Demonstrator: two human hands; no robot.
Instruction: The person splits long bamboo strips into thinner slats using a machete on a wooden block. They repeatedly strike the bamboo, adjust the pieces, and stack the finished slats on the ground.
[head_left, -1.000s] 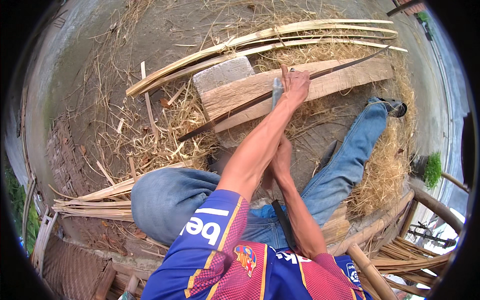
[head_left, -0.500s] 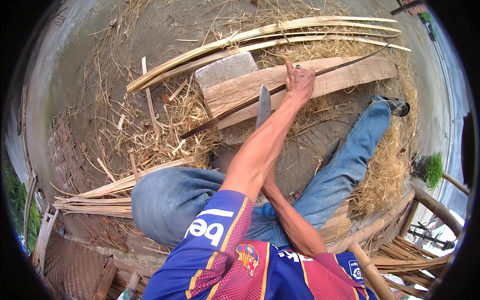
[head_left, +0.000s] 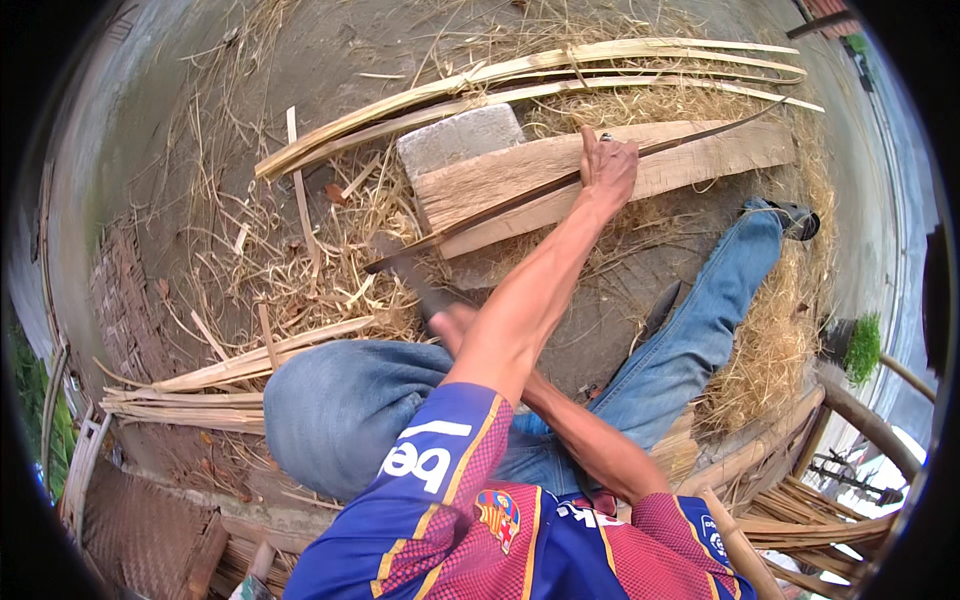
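My left hand [head_left: 610, 168] is closed around a long, thin, dark strip [head_left: 510, 205], pressing it down on a broad pale wooden board [head_left: 715, 160]. The strip runs lengthwise over the board, its near-left end sticking out past the edge. Under my left forearm crosses my right arm. My right hand [head_left: 456, 326] is partly hidden by that forearm and blurred, closed on a knife. The knife blade [head_left: 415, 280] is smeared by motion, close to the strip's left end. A grey stone block [head_left: 462, 138] lies against the board's far-left part.
Long split pale strips [head_left: 480, 75] lie beyond the board. More cut strips [head_left: 190, 400] are bundled left of my bent knee. Curly shavings [head_left: 320, 240] cover much of the ground. My outstretched leg [head_left: 715, 295] flanks the board on the right. Bamboo poles [head_left: 870, 430] stand at the lower right.
My right hand and the knife have swung left, out from behind my left forearm, toward the strip's left end. My left hand keeps its hold on the strip.
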